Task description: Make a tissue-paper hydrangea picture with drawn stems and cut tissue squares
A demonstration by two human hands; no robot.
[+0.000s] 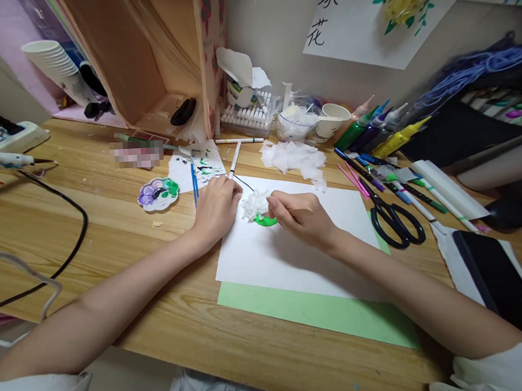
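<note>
White paper point(247, 260) lies over a green sheet point(311, 314) on the wooden table. Near its upper left part is a ruffled white flower point(255, 206), with a green painted patch point(266, 221) just below it. My right hand point(299, 217) is closed around a thin brush with a light wooden handle point(304, 211), its fingertips at the flower's right side; the brush tip is hidden. My left hand point(218, 206) rests at the paper's left edge, fingers curled, beside a white marker point(235, 159). Whether the fingers hold anything is hidden.
A paint palette point(158, 194) and blue brushes point(194, 178) lie left of my left hand. Torn white tissue point(294, 159) sits behind the paper. Black scissors point(396, 220), pens and paint bottles point(400, 138) are at right. A black cable point(81, 228) curves across the left side.
</note>
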